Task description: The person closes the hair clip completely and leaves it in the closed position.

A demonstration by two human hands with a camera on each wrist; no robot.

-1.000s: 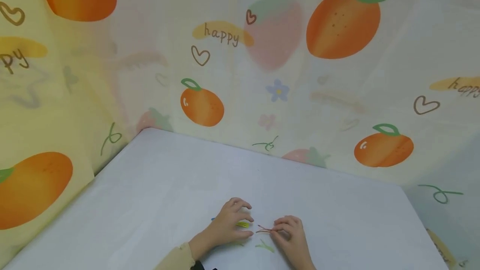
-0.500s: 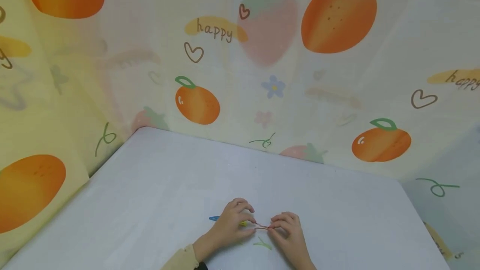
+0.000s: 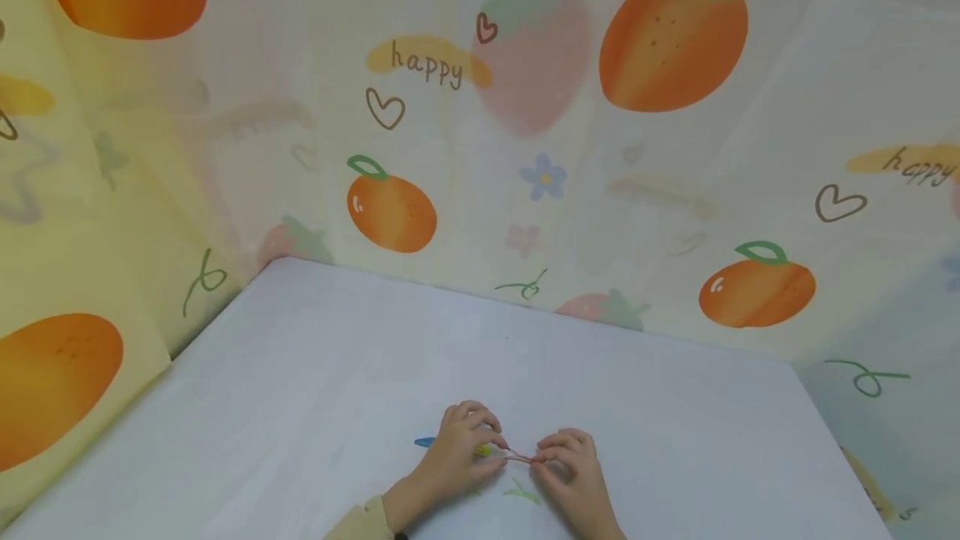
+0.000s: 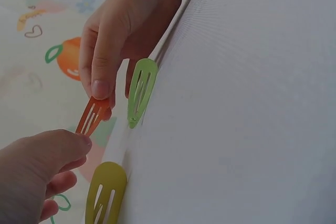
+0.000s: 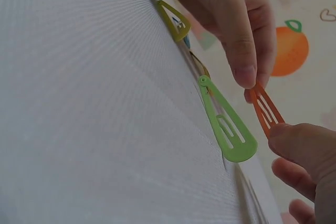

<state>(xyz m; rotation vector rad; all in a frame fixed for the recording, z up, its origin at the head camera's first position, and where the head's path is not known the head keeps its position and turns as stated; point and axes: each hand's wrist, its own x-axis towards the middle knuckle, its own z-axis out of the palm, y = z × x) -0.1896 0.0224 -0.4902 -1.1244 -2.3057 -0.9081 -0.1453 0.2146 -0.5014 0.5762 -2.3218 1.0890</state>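
An orange snap hair clip [image 4: 92,116] is stretched between both hands, each pinching one end. My left hand [image 3: 459,450] grips its narrow end between thumb and fingers; the right hand [image 3: 577,469] pinches the wide end. A light green hair clip [image 5: 228,124] lies on the white table just below the orange one, and it looks sprung open in the head view. Beside the left hand, partly covered by it, is a yellow hair clip [image 4: 106,192]. A blue hair clip [image 3: 425,442] pokes out on the far side of that hand.
The white table [image 3: 360,340] runs back to a fruit-printed cloth backdrop [image 3: 465,190]. More of the same cloth [image 3: 82,232] hangs along the left side. Both hands work low over the table's near part.
A second ago only the right hand held the orange hair clip, its prongs spread. The left fingers have since closed on the other end, and the hands drew together slightly.
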